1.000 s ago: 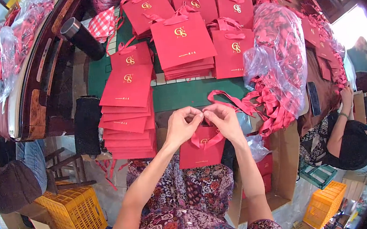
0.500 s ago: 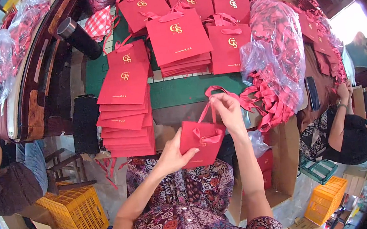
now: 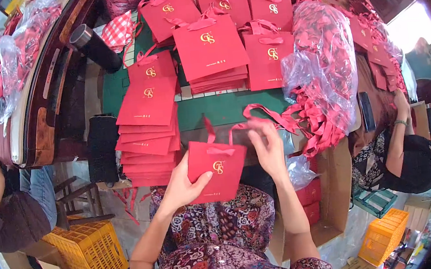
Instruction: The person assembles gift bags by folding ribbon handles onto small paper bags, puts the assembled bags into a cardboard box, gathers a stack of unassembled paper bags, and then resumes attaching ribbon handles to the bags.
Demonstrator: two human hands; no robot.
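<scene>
Centre frame, just below the middle: left hand (image 3: 183,186) grips the lower left edge of a flat red paper gift bag with a gold emblem (image 3: 216,170), thumb across its front. Right hand (image 3: 267,147) sits at the bag's upper right, fingers curled by the red ribbon handle (image 3: 214,129); actual pinch hard to tell. Left of the bag, a fanned stack of matching red bags (image 3: 147,126) on the green table mat (image 3: 223,107). Right centre, a clear plastic sack of red ribbons (image 3: 321,65). Lower left, a yellow plastic crate (image 3: 86,253).
</scene>
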